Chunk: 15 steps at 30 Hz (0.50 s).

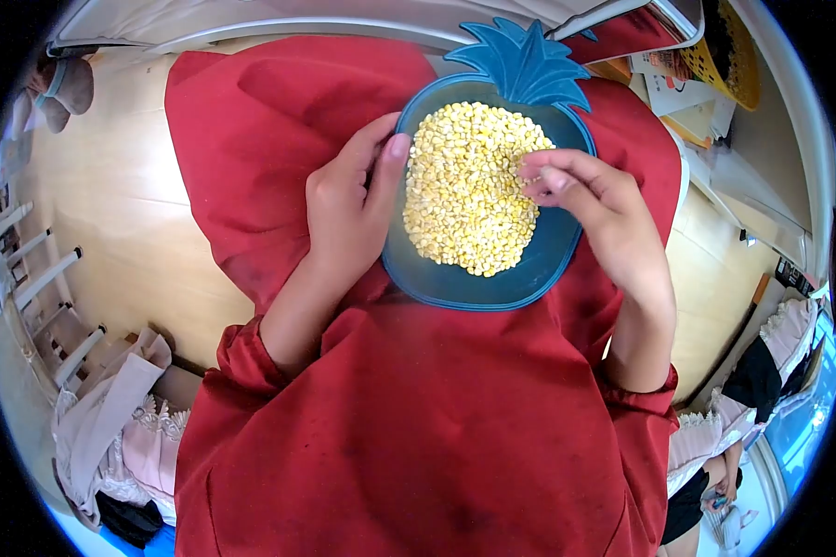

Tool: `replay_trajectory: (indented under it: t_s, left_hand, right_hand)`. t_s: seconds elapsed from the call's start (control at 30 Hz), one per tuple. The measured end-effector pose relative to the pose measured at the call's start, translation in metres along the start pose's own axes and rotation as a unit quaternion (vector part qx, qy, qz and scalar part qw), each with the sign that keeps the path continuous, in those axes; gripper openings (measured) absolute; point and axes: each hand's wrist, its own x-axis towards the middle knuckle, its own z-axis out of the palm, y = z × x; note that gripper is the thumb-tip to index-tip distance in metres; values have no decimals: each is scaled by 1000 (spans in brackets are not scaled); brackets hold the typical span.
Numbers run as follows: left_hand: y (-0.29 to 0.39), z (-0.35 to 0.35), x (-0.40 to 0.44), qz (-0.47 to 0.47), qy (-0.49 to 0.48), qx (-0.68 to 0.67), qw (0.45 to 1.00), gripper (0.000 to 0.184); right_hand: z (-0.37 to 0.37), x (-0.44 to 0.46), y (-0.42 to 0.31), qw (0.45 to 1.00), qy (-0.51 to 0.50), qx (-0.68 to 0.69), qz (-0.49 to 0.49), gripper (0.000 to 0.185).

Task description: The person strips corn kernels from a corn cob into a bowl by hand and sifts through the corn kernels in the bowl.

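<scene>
A dark teal pineapple-shaped tray (490, 295), with a leafy top pointing away from me, rests on the red cloth over my lap. Yellow corn kernels (469, 209) are heaped inside it, leaving bare strips along the right and bottom. My left hand (351, 200) grips the tray's left rim, its thumb over the edge and the other fingers partly hidden. Over the right side of the heap, my right hand (596, 193) has thumb and fingertips drawn together at the kernels. How many kernels lie between those fingertips is hidden.
Red cloth (418, 418) covers my body and lap. A pale table edge (251, 26) runs across the top. At upper right is a yellow basket (729, 60). White rails (46, 278) stand at left. Another person's hand (729, 478) shows at lower right.
</scene>
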Motion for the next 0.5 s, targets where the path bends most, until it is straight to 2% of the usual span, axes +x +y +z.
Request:
replay_trajectory:
  t_s: [0.07, 0.13, 0.17, 0.3, 0.5]
  left_hand:
    - [-1, 0, 0, 0, -2, 6, 1000, 25]
    - [0, -1, 1, -1, -5, 6, 1000, 26]
    - [0, -1, 1, -2, -7, 7, 1000, 26]
    - [-3, -2, 0, -5, -8, 2, 1000, 26]
    - [-1, 0, 0, 3, -1, 10, 1000, 26]
  right_hand:
    - [10, 1, 4, 997, 9, -70, -23, 24]
    - [21, 4, 2, 965, 6, -212, -154, 25]
    - [24, 11, 14, 920, 5, -274, -281, 29]
    - [37, 18, 26, 912, -23, -304, -275, 31]
    - [37, 28, 36, 871, -26, -347, -346, 14]
